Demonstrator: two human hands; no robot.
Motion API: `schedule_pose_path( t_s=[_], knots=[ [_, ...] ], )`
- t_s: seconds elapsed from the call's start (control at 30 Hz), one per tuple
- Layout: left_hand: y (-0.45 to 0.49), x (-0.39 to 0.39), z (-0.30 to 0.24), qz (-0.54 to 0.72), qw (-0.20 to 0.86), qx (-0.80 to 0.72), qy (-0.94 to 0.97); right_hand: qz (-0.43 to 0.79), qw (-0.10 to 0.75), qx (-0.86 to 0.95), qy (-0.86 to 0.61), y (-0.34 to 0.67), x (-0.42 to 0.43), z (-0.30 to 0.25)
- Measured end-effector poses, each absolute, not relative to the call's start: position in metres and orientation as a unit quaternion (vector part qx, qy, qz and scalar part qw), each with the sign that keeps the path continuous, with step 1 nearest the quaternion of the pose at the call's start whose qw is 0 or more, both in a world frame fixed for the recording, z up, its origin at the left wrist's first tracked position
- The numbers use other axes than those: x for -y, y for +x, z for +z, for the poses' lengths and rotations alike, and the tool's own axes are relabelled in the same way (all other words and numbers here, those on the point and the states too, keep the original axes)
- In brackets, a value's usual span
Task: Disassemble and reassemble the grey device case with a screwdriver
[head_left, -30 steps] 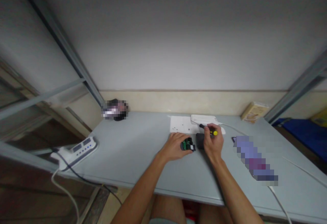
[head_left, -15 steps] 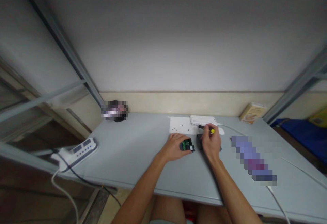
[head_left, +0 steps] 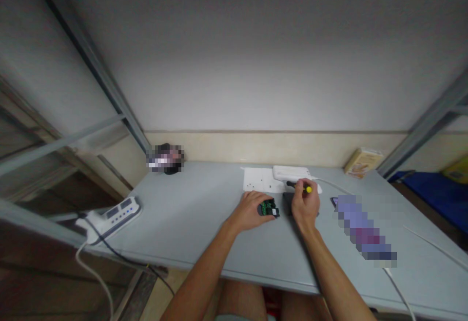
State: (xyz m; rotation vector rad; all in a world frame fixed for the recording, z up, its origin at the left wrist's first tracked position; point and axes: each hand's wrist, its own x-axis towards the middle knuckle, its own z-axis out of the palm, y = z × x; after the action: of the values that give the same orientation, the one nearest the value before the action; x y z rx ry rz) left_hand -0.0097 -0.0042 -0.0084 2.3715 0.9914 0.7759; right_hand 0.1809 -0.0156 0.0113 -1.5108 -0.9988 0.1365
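My left hand (head_left: 252, 210) is closed around a small black device with a green circuit board (head_left: 268, 207) showing, held at the desk surface. In my right hand (head_left: 306, 201) is a screwdriver (head_left: 300, 187) with a black and yellow handle, held roughly level with its yellow end to the right. Beneath and beside the right hand lies a dark flat object (head_left: 287, 203), mostly hidden by the hand and wrist. Behind both hands a white sheet of paper (head_left: 256, 177) carries several tiny dark pieces. A white box-shaped device (head_left: 290, 172) rests on the sheet's back right.
A white power strip (head_left: 119, 218) with cables sits at the desk's left edge. Toward the right lies a blurred-out phone-like object (head_left: 361, 228) with a white cable. A yellowish box (head_left: 363, 163) stands at the back right, and a blurred dark item (head_left: 166, 159) at the back left.
My right hand has shifted slightly to the right with the screwdriver. The left hand still holds the device in the same place. The whole view has moved very slightly.
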Motion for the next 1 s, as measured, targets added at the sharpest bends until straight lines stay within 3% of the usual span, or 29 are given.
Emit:
schedule_pose_path(
  t_s=[1.0],
  knots=[
    [-0.0101, 0.0039, -0.0096, 0.289, 0.231, -0.36, 0.856, 0.07, 0.623, 0.403, -0.667, 0.1845, 0.0133, 0.0089]
  ],
)
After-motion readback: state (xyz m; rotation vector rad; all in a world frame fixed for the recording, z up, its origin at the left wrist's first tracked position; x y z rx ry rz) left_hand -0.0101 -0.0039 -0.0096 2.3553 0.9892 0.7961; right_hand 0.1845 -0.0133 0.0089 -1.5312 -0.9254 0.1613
